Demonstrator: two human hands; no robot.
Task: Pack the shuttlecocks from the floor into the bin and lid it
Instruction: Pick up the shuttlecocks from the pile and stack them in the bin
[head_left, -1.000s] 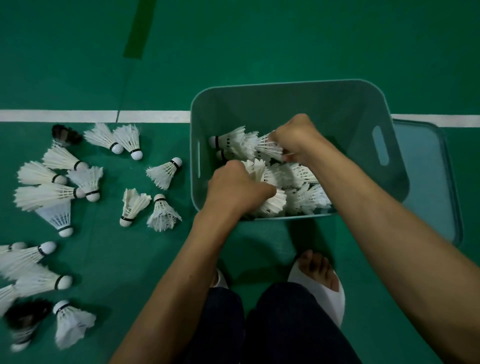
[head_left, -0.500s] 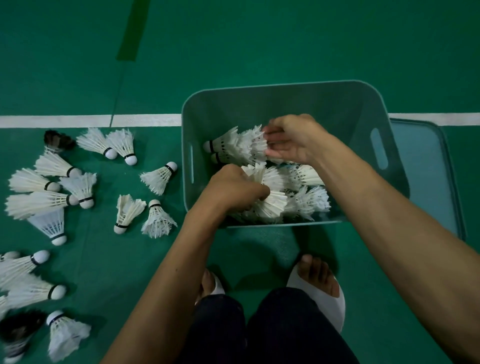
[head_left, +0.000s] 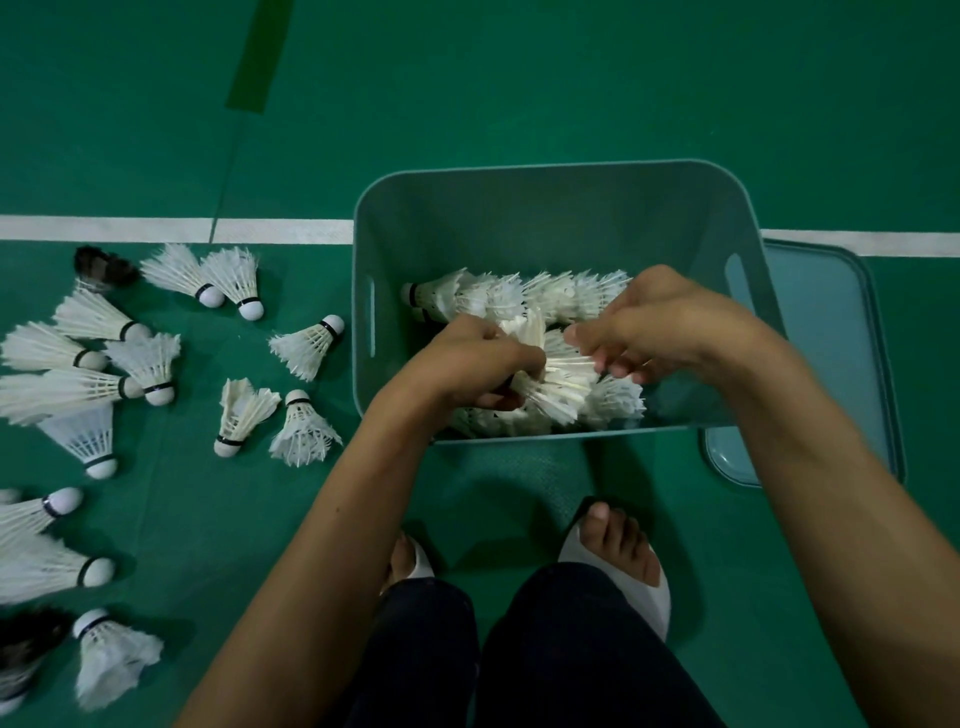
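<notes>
While held inside the bin, a shuttle stack bridges both hands.
Its base sits gripped in the left hand; the right hand pinches its feathers.

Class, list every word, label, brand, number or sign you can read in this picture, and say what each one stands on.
No text can be read anywhere in this view.
bin: plain walls, no label showing.
lid: plain, no print showing.
shuttlecocks: dark bands round the corks; any print there is too small to read.
white line: a court marking on the floor, not writing.
</notes>
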